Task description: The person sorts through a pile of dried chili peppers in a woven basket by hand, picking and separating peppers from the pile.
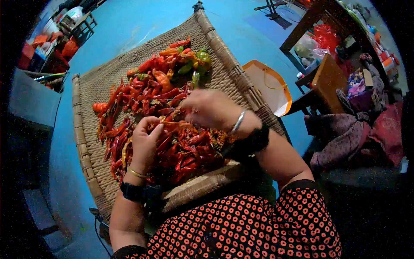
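A heap of red chili peppers [187,157] covers much of a woven bamboo tray [92,142] in front of me. My left hand [146,140] pinches a reddish-orange chili pepper [177,125] by one end between thumb and forefinger, just above the heap. Close beside it, my right hand [211,108] is curled with its fingers pointing down near that pepper. It is somewhat blurred, and what its fingertips hold is hidden. Green peppers [202,60] and a few orange ones lie at the far side of the heap.
An orange-rimmed container [282,97] stands on the blue floor [164,15] right of the tray. Farther right are a wooden chair [330,84] and a cloth bundle [349,138]. Boxes and bags [51,47] sit at the far left, near a small stool [82,26].
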### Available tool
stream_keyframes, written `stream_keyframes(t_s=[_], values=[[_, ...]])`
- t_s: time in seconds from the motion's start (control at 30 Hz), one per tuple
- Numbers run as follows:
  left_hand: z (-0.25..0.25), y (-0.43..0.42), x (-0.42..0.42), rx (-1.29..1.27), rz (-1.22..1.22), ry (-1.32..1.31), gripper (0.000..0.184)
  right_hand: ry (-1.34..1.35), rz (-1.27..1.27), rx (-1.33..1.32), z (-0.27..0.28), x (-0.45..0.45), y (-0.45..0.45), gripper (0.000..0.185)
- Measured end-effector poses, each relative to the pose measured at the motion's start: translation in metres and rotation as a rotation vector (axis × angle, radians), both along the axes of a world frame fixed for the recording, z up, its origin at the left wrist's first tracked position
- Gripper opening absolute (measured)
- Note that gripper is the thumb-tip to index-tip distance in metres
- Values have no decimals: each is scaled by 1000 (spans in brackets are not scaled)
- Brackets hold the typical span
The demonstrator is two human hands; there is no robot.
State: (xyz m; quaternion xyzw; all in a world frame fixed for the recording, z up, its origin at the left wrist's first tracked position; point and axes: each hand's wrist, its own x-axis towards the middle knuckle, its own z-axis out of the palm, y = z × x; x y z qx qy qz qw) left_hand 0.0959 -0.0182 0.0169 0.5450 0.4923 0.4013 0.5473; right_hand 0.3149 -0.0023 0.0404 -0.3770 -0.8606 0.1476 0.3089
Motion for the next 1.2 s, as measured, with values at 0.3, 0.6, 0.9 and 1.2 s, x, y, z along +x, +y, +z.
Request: stream_keyframes(t_s=[0.3, 0.6, 0.9, 1.2], values=[[14, -13, 12, 101, -232, 126, 17, -181, -23, -358, -5, -26, -15, 17], [-2, -4, -5, 537, -453, 562, 17, -208, -834, 146, 36, 58, 1, 9], [2, -2, -11, 607, -820, 695, 27, -205, -777, 163, 14, 86, 9, 17], [-16, 4, -17, 687, -844, 896, 26, -566, 164, -454, -24, 1, -3, 27]])
